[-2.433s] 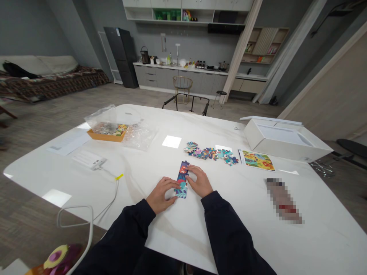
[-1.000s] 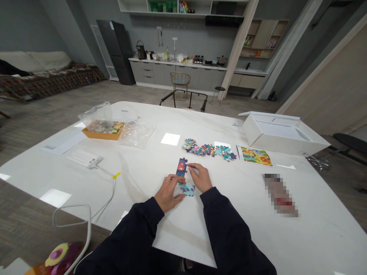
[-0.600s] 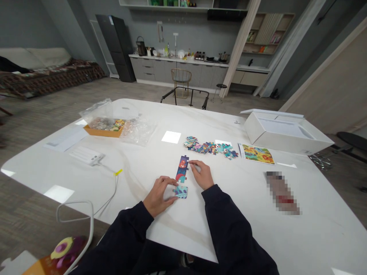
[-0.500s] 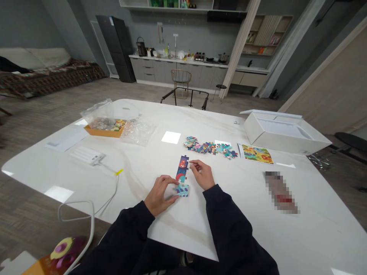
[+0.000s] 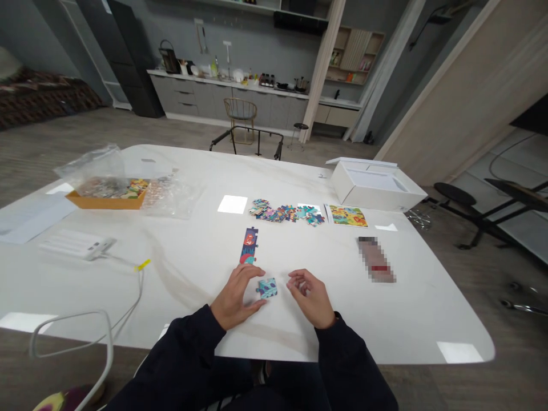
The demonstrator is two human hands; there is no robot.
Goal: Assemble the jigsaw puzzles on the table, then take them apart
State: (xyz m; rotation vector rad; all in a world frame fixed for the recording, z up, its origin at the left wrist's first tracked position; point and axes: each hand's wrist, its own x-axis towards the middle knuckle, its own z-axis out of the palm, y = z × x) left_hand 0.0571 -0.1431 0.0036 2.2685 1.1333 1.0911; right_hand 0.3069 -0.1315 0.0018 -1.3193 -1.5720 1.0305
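On the white table, a teal patterned jigsaw piece (image 5: 268, 288) lies between the thumb and fingers of my left hand (image 5: 235, 294). The fingers are spread around the piece, not closed on it. My right hand (image 5: 312, 297) hovers to the right of that piece, its fingers loosely curled and apart, with nothing visible in them. Just beyond my left fingertips lies a strip of joined jigsaw pieces (image 5: 249, 245), dark blue and red with an orange animal; its near end is partly hidden by my left hand. Farther off is a row of loose jigsaw pieces (image 5: 285, 213).
A picture card (image 5: 347, 216) and a white box (image 5: 372, 184) lie at the right, with a pixelated object (image 5: 377, 260) nearer. At left are an orange tray of pieces (image 5: 107, 201) beneath plastic wrap, and a white power bank (image 5: 77, 244) with a cable (image 5: 140, 285).
The view has turned to the right. The teal piece now lies apart from the strip, nearer me and to its right. My right hand has drawn back from the strip's side.
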